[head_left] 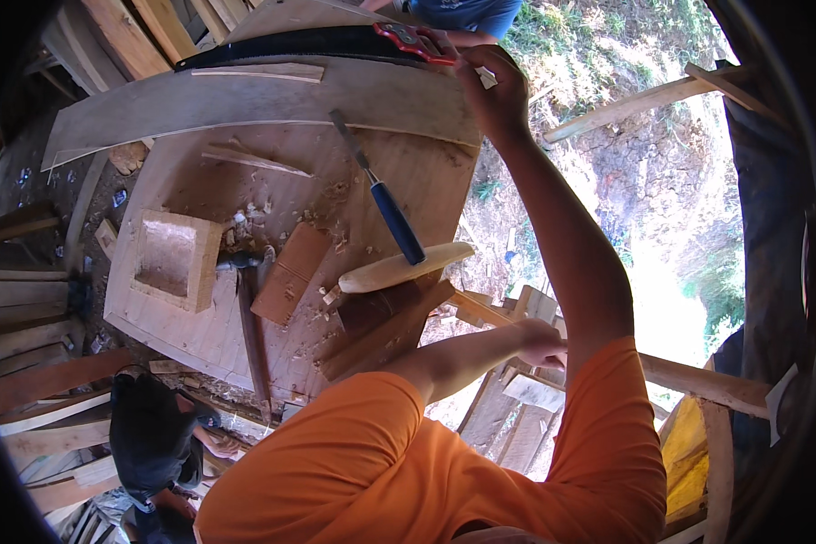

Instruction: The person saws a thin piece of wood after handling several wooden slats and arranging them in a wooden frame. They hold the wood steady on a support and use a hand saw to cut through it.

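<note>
My right hand (497,89), its arm stretched far forward, has its fingers closed at the red handle (415,42) of a hand saw. The saw's long dark blade (290,50) points left across the far end of the workbench (335,190). My left hand (542,344) hangs past the bench's right edge beside a wooden rail; its fingers are partly hidden. A chisel with a blue handle (395,220) lies on the bench, its butt over a pale, rounded wooden piece (408,268). Below that piece is a dark brown block (381,306).
A hollowed wooden block (207,267), a hammer (254,340), a reddish-brown wood block (292,274) and shavings lie on the bench. A wide curved board (272,95) spans its far side. One person in blue (467,14) is beyond; another in dark clothes (150,435) is lower left.
</note>
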The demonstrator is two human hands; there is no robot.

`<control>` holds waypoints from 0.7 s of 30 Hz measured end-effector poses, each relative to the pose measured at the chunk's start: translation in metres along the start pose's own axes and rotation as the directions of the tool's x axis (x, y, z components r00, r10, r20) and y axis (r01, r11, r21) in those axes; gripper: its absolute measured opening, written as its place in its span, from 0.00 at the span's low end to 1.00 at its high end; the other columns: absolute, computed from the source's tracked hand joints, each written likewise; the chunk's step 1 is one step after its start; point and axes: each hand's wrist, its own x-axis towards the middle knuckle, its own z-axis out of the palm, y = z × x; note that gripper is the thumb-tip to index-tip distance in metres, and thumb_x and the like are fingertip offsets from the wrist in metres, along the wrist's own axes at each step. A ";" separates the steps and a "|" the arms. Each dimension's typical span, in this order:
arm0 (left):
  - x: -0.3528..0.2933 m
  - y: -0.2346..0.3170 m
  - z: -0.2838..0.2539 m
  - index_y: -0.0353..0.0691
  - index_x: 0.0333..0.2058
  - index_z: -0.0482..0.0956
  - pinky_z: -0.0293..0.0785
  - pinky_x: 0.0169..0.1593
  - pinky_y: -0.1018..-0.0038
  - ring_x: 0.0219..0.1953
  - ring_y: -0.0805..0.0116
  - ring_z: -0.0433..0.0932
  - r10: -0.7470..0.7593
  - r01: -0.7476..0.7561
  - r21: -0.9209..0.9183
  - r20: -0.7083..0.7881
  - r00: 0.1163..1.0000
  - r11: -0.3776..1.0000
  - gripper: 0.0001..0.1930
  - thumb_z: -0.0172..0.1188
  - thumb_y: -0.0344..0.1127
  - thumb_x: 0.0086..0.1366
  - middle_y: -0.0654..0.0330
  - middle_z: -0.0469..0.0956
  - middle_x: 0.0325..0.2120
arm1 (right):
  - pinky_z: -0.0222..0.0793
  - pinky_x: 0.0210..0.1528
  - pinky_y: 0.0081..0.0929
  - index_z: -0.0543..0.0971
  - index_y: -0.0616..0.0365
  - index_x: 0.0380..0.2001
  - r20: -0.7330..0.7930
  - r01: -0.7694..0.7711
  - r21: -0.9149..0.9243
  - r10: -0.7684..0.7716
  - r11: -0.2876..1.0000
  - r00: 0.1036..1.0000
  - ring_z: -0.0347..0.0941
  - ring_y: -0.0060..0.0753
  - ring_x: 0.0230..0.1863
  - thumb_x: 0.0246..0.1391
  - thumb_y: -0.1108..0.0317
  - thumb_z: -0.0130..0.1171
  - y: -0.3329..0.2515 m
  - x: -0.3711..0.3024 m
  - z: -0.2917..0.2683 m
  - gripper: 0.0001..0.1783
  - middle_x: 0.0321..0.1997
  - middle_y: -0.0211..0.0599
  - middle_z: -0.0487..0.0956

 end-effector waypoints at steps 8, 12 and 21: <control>0.020 -0.018 0.019 0.53 0.52 0.77 0.78 0.43 0.54 0.40 0.49 0.82 0.001 -0.007 -0.035 -0.164 0.986 0.999 0.17 0.55 0.51 0.69 0.51 0.83 0.37 | 0.75 0.50 0.34 0.82 0.56 0.37 0.079 -0.076 0.012 0.075 0.997 0.994 0.81 0.41 0.47 0.51 0.60 0.68 0.019 0.024 0.024 0.14 0.43 0.42 0.84; 0.030 -0.013 0.021 0.51 0.52 0.77 0.78 0.45 0.56 0.43 0.50 0.82 0.044 -0.056 -0.084 -0.135 0.990 0.995 0.17 0.56 0.49 0.68 0.53 0.82 0.42 | 0.73 0.56 0.41 0.78 0.55 0.50 0.131 -0.405 -0.299 0.458 0.864 0.879 0.80 0.50 0.53 0.55 0.46 0.63 0.105 0.027 0.030 0.27 0.49 0.49 0.82; 0.042 -0.051 0.056 0.50 0.53 0.77 0.79 0.49 0.58 0.46 0.51 0.81 -0.003 0.005 0.004 -0.382 0.924 1.000 0.20 0.59 0.47 0.64 0.55 0.82 0.47 | 0.78 0.47 0.34 0.75 0.66 0.56 0.354 -0.445 -0.427 0.598 0.787 0.719 0.81 0.38 0.48 0.51 0.44 0.68 0.124 0.075 0.063 0.40 0.51 0.50 0.81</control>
